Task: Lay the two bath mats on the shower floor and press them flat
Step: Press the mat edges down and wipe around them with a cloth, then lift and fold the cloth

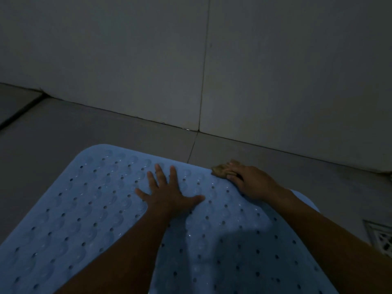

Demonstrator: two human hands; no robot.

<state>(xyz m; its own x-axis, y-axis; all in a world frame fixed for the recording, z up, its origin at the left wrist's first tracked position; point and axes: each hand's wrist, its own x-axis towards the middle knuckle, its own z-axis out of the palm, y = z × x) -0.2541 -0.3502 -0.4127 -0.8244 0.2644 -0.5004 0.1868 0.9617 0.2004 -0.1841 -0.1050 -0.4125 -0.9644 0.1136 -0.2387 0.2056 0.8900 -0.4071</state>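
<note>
A light blue bath mat, dotted with holes and round suction bumps, lies spread on the grey tiled shower floor. My left hand rests flat on the mat near its far edge with the fingers spread and holds nothing. My right hand is at the mat's far right corner. Its fingers are bent over a small brown crumpled thing at that corner, and I cannot tell whether they grip it or the mat. I see only one mat.
The tiled wall rises just beyond the mat's far edge. A white patterned floor drain sits at the right edge, beside the mat. A dark groove crosses the floor at the far left. The light is dim.
</note>
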